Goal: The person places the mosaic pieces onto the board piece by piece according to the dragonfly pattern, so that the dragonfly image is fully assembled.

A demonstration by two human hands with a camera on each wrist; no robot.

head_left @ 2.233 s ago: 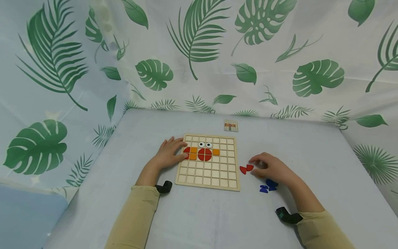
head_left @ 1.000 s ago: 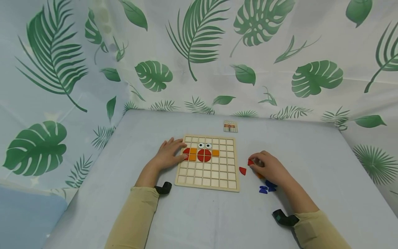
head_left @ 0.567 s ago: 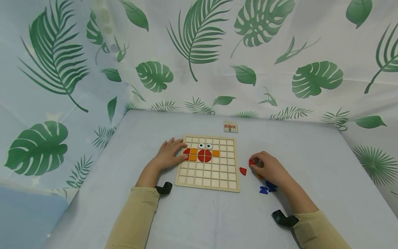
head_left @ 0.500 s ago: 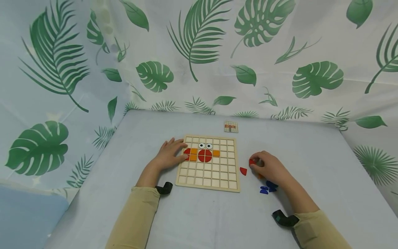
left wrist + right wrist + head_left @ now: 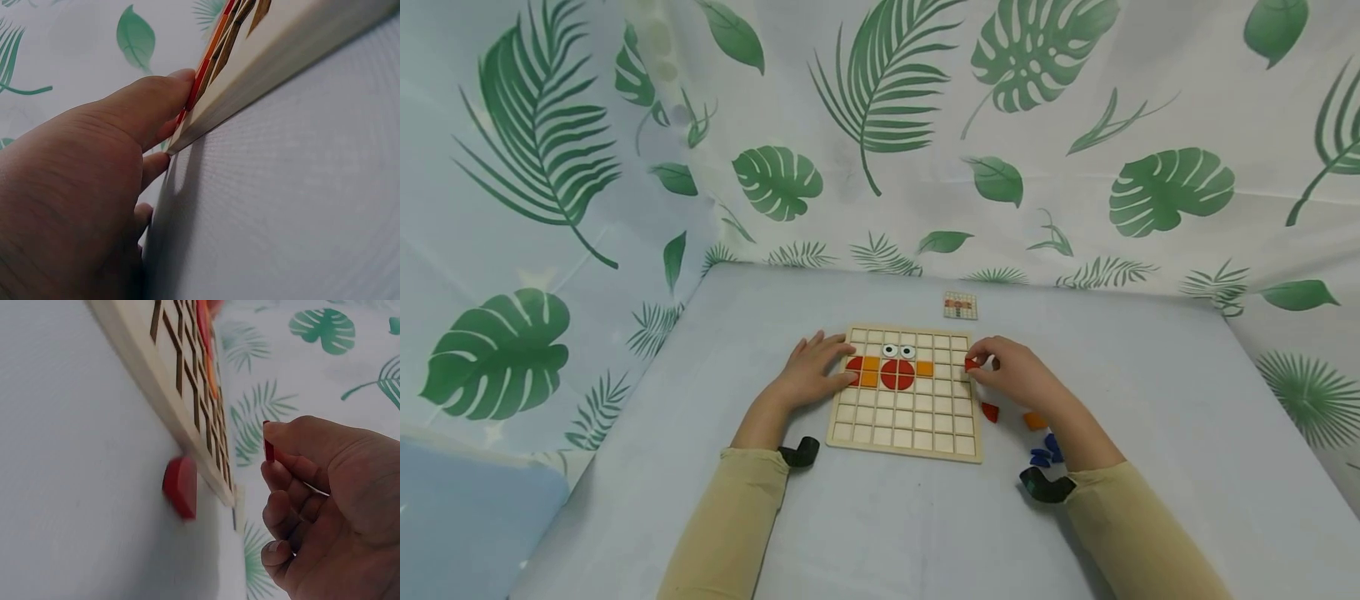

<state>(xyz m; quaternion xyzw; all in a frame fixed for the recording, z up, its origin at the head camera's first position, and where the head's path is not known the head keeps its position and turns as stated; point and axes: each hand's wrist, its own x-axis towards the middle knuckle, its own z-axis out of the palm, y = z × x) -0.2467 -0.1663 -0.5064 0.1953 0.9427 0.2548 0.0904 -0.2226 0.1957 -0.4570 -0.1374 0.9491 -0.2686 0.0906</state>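
A wooden grid board [image 5: 923,419] lies on the table, seen edge-on in both wrist views. My left hand [image 5: 811,373] rests at its left edge, fingers spread, thumb on a red tile [image 5: 199,81]. Between thumb and index finger, my right hand [image 5: 1018,377] pinches a red quarter-circle tile [image 5: 268,441] over the board's right edge; its other fingers curl loosely. Set in the grid are a red circle [image 5: 897,375] made of quarter tiles, two eye tiles [image 5: 890,351], and orange square tiles [image 5: 870,377]. Another red quarter-circle tile [image 5: 990,412] lies just right of the board.
Under the right forearm are an orange tile [image 5: 1035,421] and several blue tiles [image 5: 1040,458]. A small pattern card [image 5: 960,305] sits beyond the board's far right corner. Leaf-printed cloth [image 5: 850,100] hangs behind and beside the table.
My right hand picked up a red quarter-circle tile from beside the board and has moved it left and away from me to the board's edge. The left hand stays put.
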